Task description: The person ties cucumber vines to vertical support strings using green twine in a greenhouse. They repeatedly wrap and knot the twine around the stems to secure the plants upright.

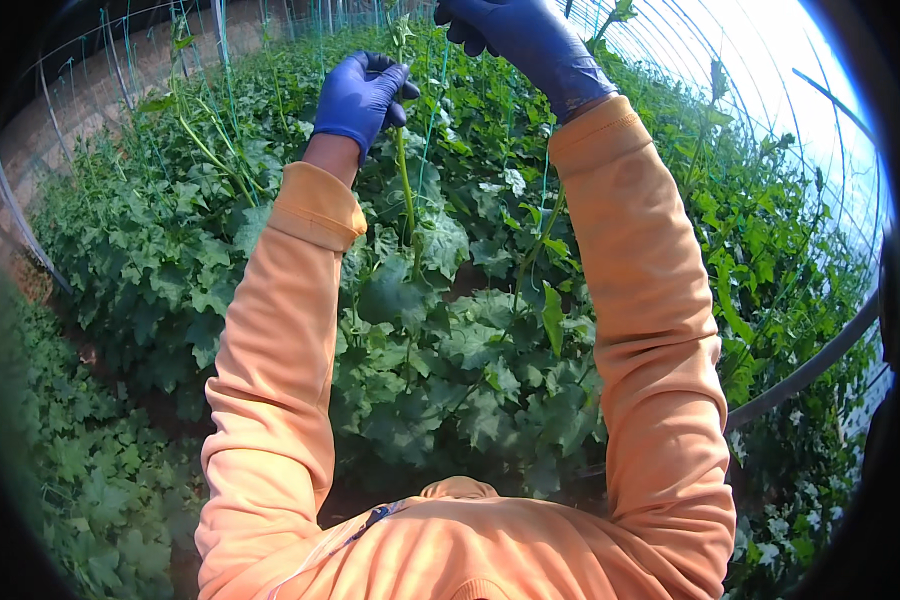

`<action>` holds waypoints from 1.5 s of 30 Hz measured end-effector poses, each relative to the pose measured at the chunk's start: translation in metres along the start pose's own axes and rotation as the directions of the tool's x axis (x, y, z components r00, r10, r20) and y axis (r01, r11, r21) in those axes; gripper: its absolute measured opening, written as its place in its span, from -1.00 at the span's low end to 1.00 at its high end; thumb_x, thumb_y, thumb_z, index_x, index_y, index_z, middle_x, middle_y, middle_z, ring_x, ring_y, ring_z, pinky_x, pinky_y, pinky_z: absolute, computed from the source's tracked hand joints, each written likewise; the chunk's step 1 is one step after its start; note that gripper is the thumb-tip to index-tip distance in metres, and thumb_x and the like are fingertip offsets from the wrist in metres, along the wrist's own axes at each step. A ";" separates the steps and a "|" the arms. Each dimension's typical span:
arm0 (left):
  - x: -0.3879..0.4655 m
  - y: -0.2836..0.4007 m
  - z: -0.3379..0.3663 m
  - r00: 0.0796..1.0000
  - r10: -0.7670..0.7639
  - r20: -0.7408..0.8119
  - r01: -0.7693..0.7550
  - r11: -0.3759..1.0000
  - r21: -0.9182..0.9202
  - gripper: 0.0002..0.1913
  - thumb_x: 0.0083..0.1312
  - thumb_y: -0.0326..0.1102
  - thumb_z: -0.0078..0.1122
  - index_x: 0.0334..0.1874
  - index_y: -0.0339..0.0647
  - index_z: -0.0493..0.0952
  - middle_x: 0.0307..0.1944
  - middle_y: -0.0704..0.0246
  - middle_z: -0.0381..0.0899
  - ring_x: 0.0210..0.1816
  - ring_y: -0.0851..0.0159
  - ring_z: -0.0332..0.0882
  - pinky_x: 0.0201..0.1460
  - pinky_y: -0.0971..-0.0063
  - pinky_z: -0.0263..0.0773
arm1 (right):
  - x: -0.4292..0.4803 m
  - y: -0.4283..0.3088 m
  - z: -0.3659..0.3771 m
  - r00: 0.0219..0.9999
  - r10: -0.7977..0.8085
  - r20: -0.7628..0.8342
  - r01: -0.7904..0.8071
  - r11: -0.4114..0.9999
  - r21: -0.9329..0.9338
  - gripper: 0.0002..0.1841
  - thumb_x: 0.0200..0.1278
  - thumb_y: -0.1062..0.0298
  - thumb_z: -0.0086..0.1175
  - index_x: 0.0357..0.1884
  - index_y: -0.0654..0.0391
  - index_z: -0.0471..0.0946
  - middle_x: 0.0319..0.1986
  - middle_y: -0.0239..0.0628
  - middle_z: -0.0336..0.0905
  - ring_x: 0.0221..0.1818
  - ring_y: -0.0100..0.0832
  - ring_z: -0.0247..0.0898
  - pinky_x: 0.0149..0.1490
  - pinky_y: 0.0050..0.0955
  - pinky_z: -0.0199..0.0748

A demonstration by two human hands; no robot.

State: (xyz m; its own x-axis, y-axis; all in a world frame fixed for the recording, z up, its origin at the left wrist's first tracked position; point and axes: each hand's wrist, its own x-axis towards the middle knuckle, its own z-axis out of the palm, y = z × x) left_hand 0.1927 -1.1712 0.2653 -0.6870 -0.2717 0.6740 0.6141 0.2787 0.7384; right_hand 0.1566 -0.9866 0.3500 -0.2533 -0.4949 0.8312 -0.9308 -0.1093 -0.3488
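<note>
My left hand [364,101], in a blue-purple glove, grips the upper part of an upright green vine stem [405,180] between thumb and fingers. Leafy growth at the tip of the stem rises above that hand. My right hand [529,49], gloved alike, is raised at the top edge of the view, to the right of the left one. Its fingers are curled and partly cut off by the edge, so what they hold cannot be told. A thin green string [429,127] hangs between the hands, beside the stem.
Dense broad-leaved vines [469,337] stand before me, and more foliage [105,487] grows at the lower left. Other strings hang at the upper left. A dark curved pipe [810,367] crosses at the right. Greenhouse hoops [765,52] arch at the upper right; a wall [82,97] stands at the left.
</note>
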 end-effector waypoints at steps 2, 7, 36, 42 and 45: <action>0.006 0.007 0.003 0.999 -0.045 0.001 0.044 0.997 0.064 -0.75 0.37 -0.24 0.19 -0.09 -0.29 0.49 -0.33 0.27 0.67 -0.64 0.46 0.51 -0.57 0.65 0.42 | -0.016 0.010 0.002 0.973 0.056 0.225 0.013 0.955 -0.297 -0.71 0.25 0.16 0.09 -0.38 0.19 0.65 -0.54 -0.19 0.62 -0.53 -0.38 0.54 -0.30 -0.39 0.52; 0.017 0.023 0.015 0.996 -0.086 0.033 0.087 0.996 -0.024 -0.68 0.36 -0.12 0.21 -0.08 -0.26 0.54 -0.35 0.33 0.63 -0.48 0.43 0.57 -0.43 0.57 0.51 | -0.035 0.019 0.020 0.914 0.196 0.356 0.091 0.754 -0.650 -0.65 0.23 -0.02 0.02 -0.32 0.06 0.66 -0.44 -0.14 0.62 -0.31 -0.07 0.57 -0.15 -0.16 0.54; 0.017 0.036 0.050 0.994 0.079 -0.076 -0.072 0.993 0.094 -0.87 0.33 -0.41 0.10 -0.17 -0.33 0.54 -0.42 0.18 0.68 -0.58 0.31 0.66 -0.59 0.55 0.54 | -0.003 0.056 0.007 0.963 0.254 -0.090 -0.222 0.936 0.273 -0.79 0.23 0.34 0.12 -0.22 0.25 0.64 -0.48 -0.33 0.63 -0.47 -0.57 0.52 -0.38 -0.57 0.40; 0.017 0.023 0.046 0.962 0.250 -0.111 -0.221 0.949 0.224 -0.86 0.28 -0.46 0.09 -0.18 -0.34 0.57 -0.43 0.24 0.67 -0.51 0.36 0.67 -0.46 0.54 0.58 | 0.000 0.051 0.006 0.976 0.208 -0.058 -0.199 0.972 0.129 -0.80 0.22 0.35 0.10 -0.23 0.24 0.63 -0.49 -0.34 0.62 -0.49 -0.59 0.52 -0.45 -0.61 0.39; 0.008 0.027 0.047 0.963 0.254 -0.087 -0.221 0.935 0.278 -0.83 0.34 -0.47 0.06 -0.07 -0.36 0.54 -0.34 0.27 0.67 -0.47 0.40 0.65 -0.44 0.58 0.58 | -0.001 0.047 0.003 0.963 0.269 -0.021 -0.265 0.958 0.106 -0.81 0.23 0.35 0.09 -0.27 0.24 0.64 -0.51 -0.34 0.63 -0.51 -0.59 0.52 -0.48 -0.61 0.39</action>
State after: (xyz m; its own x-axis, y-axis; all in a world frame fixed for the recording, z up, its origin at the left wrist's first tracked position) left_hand 0.1855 -1.1229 0.2898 -0.4719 -0.2711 0.8389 0.6183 0.5765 0.5342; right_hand 0.1139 -0.9935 0.3320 -0.4996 -0.4878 0.7158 -0.7970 -0.0648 -0.6004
